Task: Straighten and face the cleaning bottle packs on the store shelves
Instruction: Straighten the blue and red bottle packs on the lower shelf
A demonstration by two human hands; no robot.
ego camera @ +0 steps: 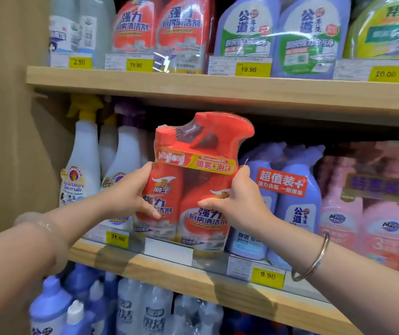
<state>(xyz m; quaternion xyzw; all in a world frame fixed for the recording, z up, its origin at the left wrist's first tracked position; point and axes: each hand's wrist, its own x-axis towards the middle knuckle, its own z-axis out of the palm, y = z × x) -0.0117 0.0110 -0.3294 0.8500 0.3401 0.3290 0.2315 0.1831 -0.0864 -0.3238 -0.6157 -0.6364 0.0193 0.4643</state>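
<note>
A red shrink-wrapped twin pack of kitchen cleaner bottles [198,165] stands upright at the front of the middle shelf [164,267], label facing me. My left hand [130,192] grips its left side and my right hand [239,201] grips its right side, thumbs across the front. Purple-blue twin packs [292,189] stand just right of it, partly hidden behind my right hand. A matching red pack [167,27] sits on the upper shelf [193,85].
White spray bottles with yellow triggers [84,163] stand left of the red pack, pink packs [372,201] at the far right. Yellow price tags line the shelf edges. Blue and clear bottles [130,308] fill the lower shelf. A beige wall closes the left side.
</note>
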